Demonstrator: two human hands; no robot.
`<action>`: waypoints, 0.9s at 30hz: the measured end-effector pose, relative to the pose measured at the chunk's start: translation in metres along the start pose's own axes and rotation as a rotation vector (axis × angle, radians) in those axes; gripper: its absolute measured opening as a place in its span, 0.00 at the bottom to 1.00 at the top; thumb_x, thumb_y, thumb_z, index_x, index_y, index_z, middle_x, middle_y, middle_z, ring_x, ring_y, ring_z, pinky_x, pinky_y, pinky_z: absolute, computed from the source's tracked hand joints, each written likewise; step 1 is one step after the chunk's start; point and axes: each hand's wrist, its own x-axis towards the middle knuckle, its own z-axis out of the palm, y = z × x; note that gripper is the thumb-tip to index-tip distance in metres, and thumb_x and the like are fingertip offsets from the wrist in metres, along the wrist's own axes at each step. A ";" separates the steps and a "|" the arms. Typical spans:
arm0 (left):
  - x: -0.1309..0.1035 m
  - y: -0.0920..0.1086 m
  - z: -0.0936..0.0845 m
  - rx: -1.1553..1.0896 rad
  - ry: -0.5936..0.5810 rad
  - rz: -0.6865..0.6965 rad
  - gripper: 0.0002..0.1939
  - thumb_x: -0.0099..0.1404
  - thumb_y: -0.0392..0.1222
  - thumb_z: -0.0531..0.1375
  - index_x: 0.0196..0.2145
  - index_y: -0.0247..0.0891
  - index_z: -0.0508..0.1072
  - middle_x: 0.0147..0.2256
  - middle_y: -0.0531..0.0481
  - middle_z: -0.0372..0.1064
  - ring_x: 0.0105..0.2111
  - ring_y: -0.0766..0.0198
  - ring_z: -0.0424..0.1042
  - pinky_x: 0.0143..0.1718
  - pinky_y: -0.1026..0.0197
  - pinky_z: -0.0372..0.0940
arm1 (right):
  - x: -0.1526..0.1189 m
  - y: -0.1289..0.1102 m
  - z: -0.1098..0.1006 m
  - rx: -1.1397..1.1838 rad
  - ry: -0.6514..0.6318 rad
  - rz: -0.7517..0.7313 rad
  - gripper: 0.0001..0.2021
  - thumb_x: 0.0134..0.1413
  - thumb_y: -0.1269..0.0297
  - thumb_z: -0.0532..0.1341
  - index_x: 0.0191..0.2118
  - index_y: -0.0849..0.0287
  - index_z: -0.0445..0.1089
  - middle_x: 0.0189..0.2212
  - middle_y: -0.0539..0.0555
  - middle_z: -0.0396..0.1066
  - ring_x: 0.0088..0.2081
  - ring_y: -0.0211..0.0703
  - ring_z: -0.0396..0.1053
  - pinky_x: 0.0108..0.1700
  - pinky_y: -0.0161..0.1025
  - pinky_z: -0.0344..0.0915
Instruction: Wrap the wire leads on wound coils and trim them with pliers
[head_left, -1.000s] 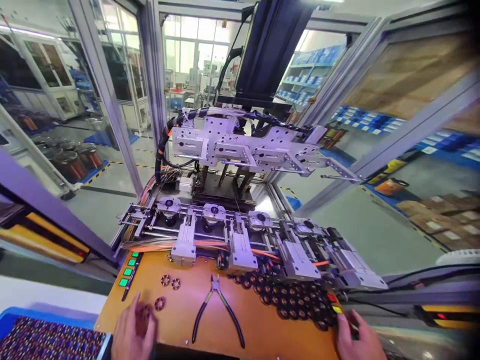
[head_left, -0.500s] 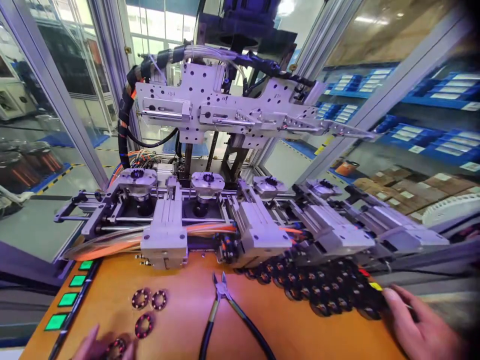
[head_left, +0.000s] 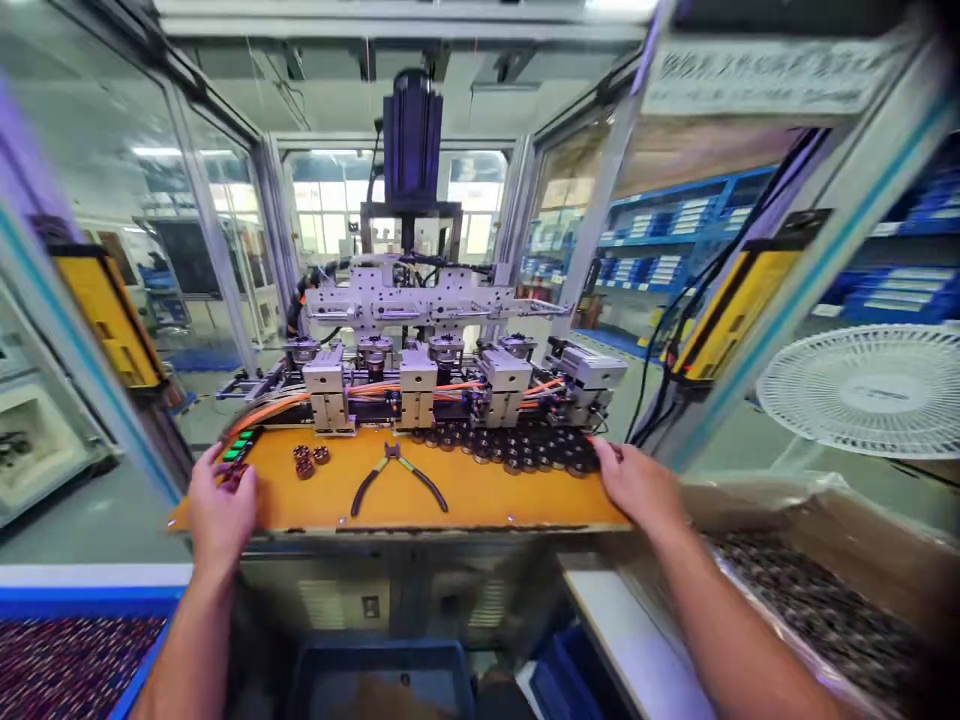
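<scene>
My left hand (head_left: 223,498) is at the left end of the orange work surface (head_left: 480,497), its fingers curled around a small dark ring part (head_left: 234,477). Three similar ring parts (head_left: 304,463) lie just right of it. My right hand (head_left: 636,482) is at the surface's right end, fingers bent beside the black round parts (head_left: 525,448); what its fingertips hold, if anything, is hidden. Between the hands lie cutting pliers (head_left: 394,462) with their handles spread towards me.
A machine with metal blocks (head_left: 418,380) stands behind the surface. Yellow sensor housings (head_left: 731,315) flank it. A blue tray (head_left: 75,590) is at lower left, a lined box (head_left: 840,600) of parts at lower right, and a white fan (head_left: 877,390) above that box.
The view has pulled back and tilted up, showing both forearms, the bins and the fan. My left hand remains by the ring parts and my right hand by the black parts.
</scene>
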 end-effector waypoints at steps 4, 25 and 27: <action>0.010 0.021 -0.020 -0.171 0.057 -0.175 0.16 0.67 0.40 0.61 0.50 0.33 0.69 0.35 0.51 0.69 0.27 0.68 0.71 0.29 0.61 0.72 | -0.012 -0.016 -0.023 0.124 0.034 0.024 0.19 0.64 0.52 0.57 0.33 0.64 0.72 0.31 0.60 0.75 0.37 0.49 0.73 0.45 0.47 0.68; -0.274 0.103 -0.172 -0.363 -0.498 0.254 0.37 0.58 0.29 0.67 0.62 0.51 0.64 0.43 0.52 0.74 0.42 0.66 0.78 0.45 0.65 0.76 | -0.273 -0.134 -0.189 0.836 -0.271 -1.517 0.14 0.64 0.77 0.55 0.53 0.70 0.67 0.55 0.66 0.70 0.53 0.46 0.71 0.49 0.40 0.71; -0.281 0.101 -0.176 -0.368 -0.523 0.278 0.40 0.59 0.25 0.65 0.64 0.53 0.61 0.45 0.52 0.75 0.43 0.67 0.78 0.46 0.66 0.75 | -0.274 -0.135 -0.180 0.771 -0.382 -1.515 0.12 0.63 0.78 0.54 0.48 0.69 0.70 0.44 0.62 0.76 0.42 0.44 0.73 0.40 0.38 0.69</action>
